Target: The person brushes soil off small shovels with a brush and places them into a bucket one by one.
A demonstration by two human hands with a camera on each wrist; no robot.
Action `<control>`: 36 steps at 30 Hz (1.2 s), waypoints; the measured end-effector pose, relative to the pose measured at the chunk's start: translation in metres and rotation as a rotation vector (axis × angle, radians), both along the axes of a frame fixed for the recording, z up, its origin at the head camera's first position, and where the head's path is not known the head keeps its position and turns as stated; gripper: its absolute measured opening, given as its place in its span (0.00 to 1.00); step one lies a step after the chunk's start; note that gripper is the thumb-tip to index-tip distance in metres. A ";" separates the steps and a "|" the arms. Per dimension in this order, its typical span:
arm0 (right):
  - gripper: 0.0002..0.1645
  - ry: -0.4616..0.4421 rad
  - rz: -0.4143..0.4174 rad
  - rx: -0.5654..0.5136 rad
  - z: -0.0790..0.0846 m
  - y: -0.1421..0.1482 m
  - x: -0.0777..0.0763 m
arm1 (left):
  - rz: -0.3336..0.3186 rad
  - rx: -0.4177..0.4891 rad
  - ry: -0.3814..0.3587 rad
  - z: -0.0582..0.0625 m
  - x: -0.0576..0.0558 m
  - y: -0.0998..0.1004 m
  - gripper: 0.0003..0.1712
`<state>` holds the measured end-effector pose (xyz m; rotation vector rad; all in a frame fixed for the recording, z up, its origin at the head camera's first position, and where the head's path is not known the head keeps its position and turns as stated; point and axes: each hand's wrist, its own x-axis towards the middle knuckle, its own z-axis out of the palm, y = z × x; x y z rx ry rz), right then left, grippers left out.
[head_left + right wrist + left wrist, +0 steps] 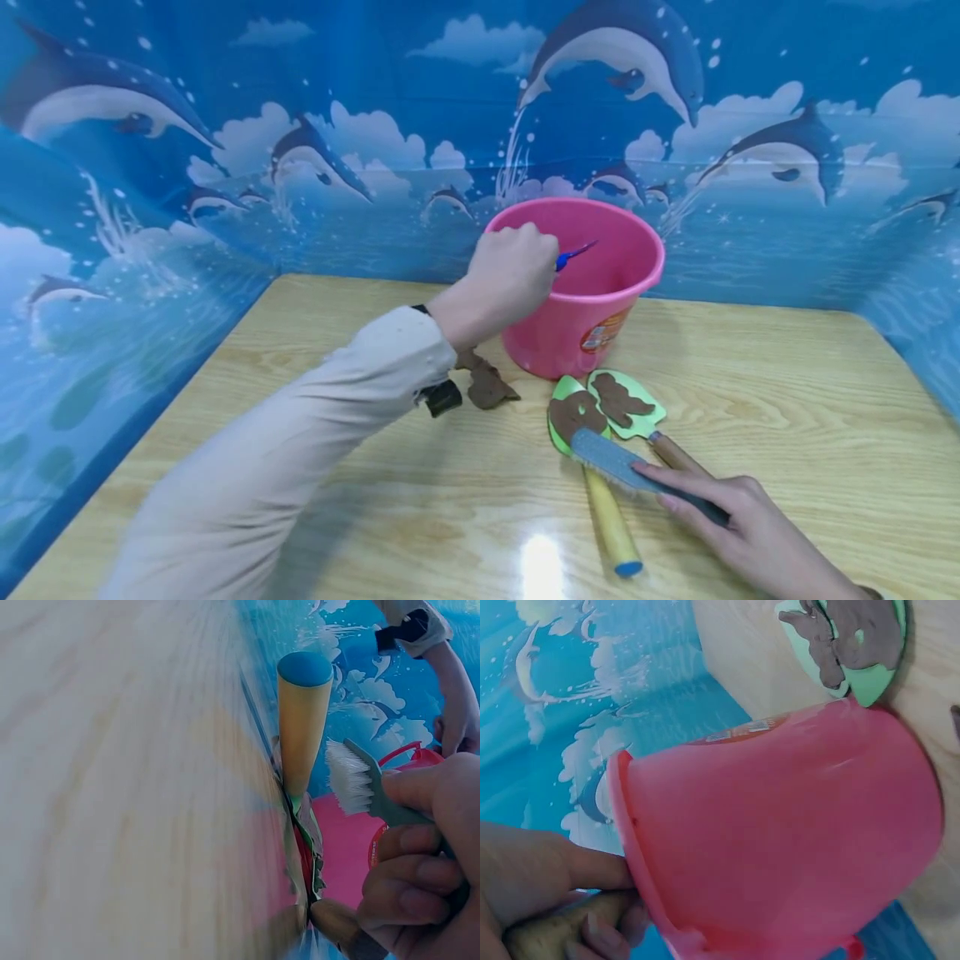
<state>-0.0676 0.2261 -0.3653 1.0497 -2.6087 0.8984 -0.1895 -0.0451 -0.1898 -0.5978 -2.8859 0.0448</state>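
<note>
My left hand [517, 262] reaches over the near left rim of a pink bucket [551, 342]. It grips a wooden-handled tool [562, 930], whose blue neck and thin tip point into the bucket; the rest of its head is hidden. My right hand [738, 521] holds a grey brush [611, 458] with white bristles, the thumb laid along its back. In the head view the brush head overlaps the brown material [573, 412] on a green trowel [562, 387]. Beside that trowel lies a light green shovel [645, 392] with another brown lump [615, 400] on it.
Another brown clump [491, 387] lies on the wooden table [787, 392], left of the bucket's base. The trowel's yellow handle [611, 525] points toward me. A blue dolphin-print backdrop [375, 150] stands behind the table and along its sides.
</note>
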 end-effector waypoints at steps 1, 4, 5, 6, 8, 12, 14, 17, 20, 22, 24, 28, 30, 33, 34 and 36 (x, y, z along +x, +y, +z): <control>0.31 0.000 0.002 -0.004 0.000 0.000 0.000 | 0.005 -0.026 -0.004 0.002 -0.001 0.005 0.09; 0.31 0.000 -0.003 -0.004 0.001 0.000 0.001 | 0.009 -0.092 -0.027 0.005 -0.004 0.018 0.10; 0.31 0.005 -0.002 -0.004 0.001 0.000 0.001 | 0.004 -0.109 -0.034 0.005 -0.005 0.022 0.11; 0.31 0.006 -0.005 -0.001 0.001 0.000 0.002 | -0.001 -0.124 -0.040 0.004 -0.006 0.026 0.13; 0.31 0.007 -0.011 0.001 0.001 0.001 0.002 | -0.009 -0.139 -0.052 0.003 -0.009 0.032 0.16; 0.31 0.003 -0.019 0.003 0.000 0.002 0.003 | -0.029 -0.142 -0.059 0.000 -0.016 0.041 0.17; 0.30 -0.007 -0.028 0.007 0.001 0.002 0.004 | -0.027 -0.119 -0.078 0.000 -0.020 0.043 0.18; 0.29 -0.016 -0.035 0.018 0.001 0.001 0.004 | -0.009 -0.078 -0.121 -0.001 -0.025 0.043 0.19; 0.29 -0.029 -0.046 0.036 0.002 0.000 0.004 | 0.017 -0.072 -0.151 -0.002 -0.030 0.043 0.22; 0.29 -0.039 -0.045 0.040 0.003 -0.001 0.004 | 0.025 -0.080 -0.161 -0.002 -0.033 0.044 0.22; 0.28 -0.051 -0.051 0.046 0.004 -0.001 0.004 | 0.024 -0.076 -0.178 -0.003 -0.036 0.044 0.20; 0.28 -0.058 -0.056 0.051 0.003 -0.001 0.003 | 0.011 -0.052 -0.214 -0.005 -0.039 0.044 0.18; 0.28 -0.055 -0.058 0.051 0.002 -0.001 0.003 | 0.002 -0.040 -0.222 -0.006 -0.039 0.042 0.18; 0.29 -0.022 -0.053 0.042 0.000 -0.001 0.002 | -0.010 -0.026 -0.217 -0.007 -0.040 0.038 0.18; 0.29 -0.012 -0.051 0.037 0.000 -0.001 0.001 | -0.012 -0.020 -0.216 -0.008 -0.040 0.037 0.18; 0.30 0.006 -0.048 0.021 -0.001 0.000 0.000 | -0.017 -0.009 -0.216 -0.008 -0.040 0.034 0.19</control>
